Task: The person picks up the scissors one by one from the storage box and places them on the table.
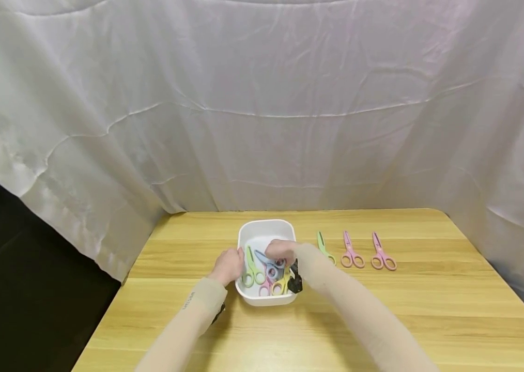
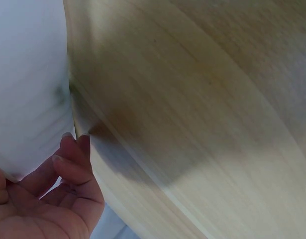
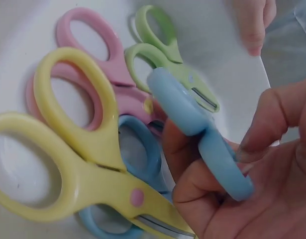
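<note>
A white plastic bin (image 1: 257,303) stands on the table, with several scissors lying inside. My left hand (image 1: 228,265) grips its left side, the thumb over the rim and the fingers against the outer wall (image 2: 28,74). Inside the bin, my right hand (image 1: 281,249) holds blue scissors (image 3: 175,102) by the handles; their blades are hidden in the right wrist view. Under and beside that hand lie yellow scissors (image 3: 98,149), pink scissors (image 3: 118,69), green scissors (image 3: 177,69) and another blue pair (image 3: 155,149), partly covered by the yellow ones.
Right of the bin, green scissors (image 1: 321,242), pink scissors (image 1: 350,253) and a second pink pair (image 1: 380,252) lie in a row, blades pointing away. My right forearm partly covers the green pair. A pale curtain (image 1: 290,155) hangs behind the wooden table (image 1: 429,310).
</note>
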Tool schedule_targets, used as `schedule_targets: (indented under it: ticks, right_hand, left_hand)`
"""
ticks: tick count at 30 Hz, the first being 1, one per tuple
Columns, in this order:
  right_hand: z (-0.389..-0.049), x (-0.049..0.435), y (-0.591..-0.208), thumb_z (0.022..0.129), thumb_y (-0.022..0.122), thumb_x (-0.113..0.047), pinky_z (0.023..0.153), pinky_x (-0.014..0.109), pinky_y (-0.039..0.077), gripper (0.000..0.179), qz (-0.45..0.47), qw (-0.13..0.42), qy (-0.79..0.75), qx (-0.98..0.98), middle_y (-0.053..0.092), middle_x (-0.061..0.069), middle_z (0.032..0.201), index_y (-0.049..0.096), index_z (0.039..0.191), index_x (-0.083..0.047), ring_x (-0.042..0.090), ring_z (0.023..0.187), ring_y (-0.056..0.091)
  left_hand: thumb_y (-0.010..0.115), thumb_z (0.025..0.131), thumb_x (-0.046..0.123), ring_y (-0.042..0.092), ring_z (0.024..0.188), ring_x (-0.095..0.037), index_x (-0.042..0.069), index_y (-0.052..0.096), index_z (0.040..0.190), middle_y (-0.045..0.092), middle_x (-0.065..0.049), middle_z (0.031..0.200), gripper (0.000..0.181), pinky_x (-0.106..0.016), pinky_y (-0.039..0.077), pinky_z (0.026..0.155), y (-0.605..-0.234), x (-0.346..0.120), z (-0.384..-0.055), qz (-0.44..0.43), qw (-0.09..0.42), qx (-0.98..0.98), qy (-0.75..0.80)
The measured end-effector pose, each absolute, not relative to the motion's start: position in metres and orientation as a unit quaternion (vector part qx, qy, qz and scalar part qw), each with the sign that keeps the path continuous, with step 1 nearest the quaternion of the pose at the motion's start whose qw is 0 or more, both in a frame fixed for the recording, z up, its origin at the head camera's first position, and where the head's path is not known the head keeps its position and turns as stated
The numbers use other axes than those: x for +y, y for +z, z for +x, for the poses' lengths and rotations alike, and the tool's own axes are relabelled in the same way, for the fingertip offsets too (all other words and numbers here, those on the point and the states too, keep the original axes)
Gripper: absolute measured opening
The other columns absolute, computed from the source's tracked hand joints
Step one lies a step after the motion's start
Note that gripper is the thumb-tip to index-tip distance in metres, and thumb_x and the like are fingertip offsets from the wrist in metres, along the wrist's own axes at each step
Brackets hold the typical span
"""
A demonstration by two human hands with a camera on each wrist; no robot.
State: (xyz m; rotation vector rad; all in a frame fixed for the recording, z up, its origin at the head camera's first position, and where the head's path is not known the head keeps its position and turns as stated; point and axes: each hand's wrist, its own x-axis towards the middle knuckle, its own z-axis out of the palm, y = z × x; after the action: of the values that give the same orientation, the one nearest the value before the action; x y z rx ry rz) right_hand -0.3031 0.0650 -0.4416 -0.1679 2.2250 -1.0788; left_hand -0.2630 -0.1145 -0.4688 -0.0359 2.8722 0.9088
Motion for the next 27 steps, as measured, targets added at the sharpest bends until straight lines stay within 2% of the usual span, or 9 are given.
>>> schedule_targets:
  ticks: [3,7,9,10,12,14,16,17,27]
  right_hand:
    - [-0.304,0.065,-0.443,0.085,0.053,-0.015,0.067,0.031,0.048,0.009,-0.041,0.321,-0.434,0.841,0.056,0.008,0.09,0.056,0.088,-0.007,0.019,0.078,0.053]
    - [-0.304,0.065,-0.447,0.087,0.061,-0.02,0.089,0.04,0.054,0.027,-0.022,0.309,-0.465,0.83,0.06,0.014,0.12,0.06,0.108,-0.002,0.024,0.101,0.056]
    - [-0.304,0.065,-0.448,0.088,0.063,-0.019,0.092,0.039,0.055,0.033,-0.024,0.301,-0.472,0.828,0.061,0.013,0.121,0.06,0.114,0.0,0.023,0.101,0.057]
    - [-0.304,0.066,-0.449,0.088,0.063,-0.019,0.09,0.037,0.056,0.033,-0.028,0.3,-0.477,0.826,0.063,0.012,0.116,0.06,0.115,0.001,0.021,0.098,0.059]
    - [-0.305,0.067,-0.45,0.088,0.063,-0.016,0.074,0.026,0.053,0.031,-0.042,0.298,-0.484,0.822,0.064,0.007,0.098,0.063,0.112,0.003,0.014,0.079,0.057]
    - [-0.306,0.069,-0.451,0.088,0.062,-0.013,0.058,0.018,0.042,0.029,-0.056,0.302,-0.497,0.812,0.06,0.001,0.083,0.065,0.11,0.005,0.008,0.064,0.048]
    - [-0.307,0.071,-0.451,0.089,0.06,-0.009,0.05,0.016,0.032,0.03,-0.069,0.308,-0.514,0.798,0.058,-0.001,0.074,0.065,0.112,0.009,0.005,0.056,0.041]
    - [-0.307,0.072,-0.451,0.089,0.059,-0.008,0.049,0.016,0.029,0.032,-0.073,0.31,-0.522,0.791,0.057,-0.002,0.072,0.065,0.115,0.01,0.004,0.055,0.038]
    - [-0.312,0.08,-0.455,0.096,0.058,-0.01,0.052,0.016,0.032,0.039,-0.072,0.303,-0.578,0.754,0.061,-0.001,0.079,0.059,0.13,0.008,0.004,0.059,0.042]
  left_hand:
    - [0.027,0.109,0.029,0.055,0.061,-0.019,0.008,0.055,0.075,0.054,-0.008,0.068,0.049,-0.027,0.049,0.056,-0.469,-0.115,-0.263,-0.012,0.065,0.95,0.305]
    - [0.027,0.109,0.029,0.055,0.06,-0.019,0.008,0.055,0.075,0.054,-0.008,0.068,0.049,-0.026,0.049,0.055,-0.469,-0.115,-0.264,-0.01,0.067,0.949,0.309]
    - [0.027,0.109,0.03,0.055,0.06,-0.018,0.008,0.056,0.076,0.055,-0.007,0.068,0.049,-0.026,0.049,0.054,-0.47,-0.116,-0.265,-0.009,0.068,0.948,0.31]
    - [0.027,0.109,0.03,0.056,0.059,-0.018,0.008,0.056,0.076,0.055,-0.007,0.068,0.049,-0.025,0.049,0.054,-0.47,-0.116,-0.265,-0.01,0.069,0.948,0.312]
    - [0.027,0.109,0.03,0.056,0.059,-0.018,0.008,0.056,0.076,0.055,-0.008,0.068,0.049,-0.025,0.049,0.054,-0.471,-0.116,-0.265,-0.01,0.069,0.947,0.313]
    - [0.027,0.109,0.03,0.056,0.06,-0.018,0.008,0.057,0.076,0.055,-0.008,0.068,0.049,-0.025,0.049,0.055,-0.471,-0.117,-0.266,-0.011,0.069,0.947,0.313]
    - [0.028,0.109,0.029,0.056,0.06,-0.019,0.008,0.057,0.076,0.055,-0.008,0.069,0.049,-0.026,0.049,0.055,-0.471,-0.117,-0.266,-0.009,0.066,0.948,0.311]
    - [0.028,0.109,0.029,0.056,0.061,-0.019,0.008,0.057,0.076,0.055,-0.008,0.069,0.049,-0.027,0.049,0.055,-0.471,-0.117,-0.266,-0.008,0.064,0.949,0.309]
    - [0.027,0.109,0.028,0.055,0.062,-0.02,0.009,0.054,0.073,0.054,-0.008,0.068,0.049,-0.027,0.047,0.056,-0.471,-0.116,-0.266,-0.002,0.057,0.954,0.296]
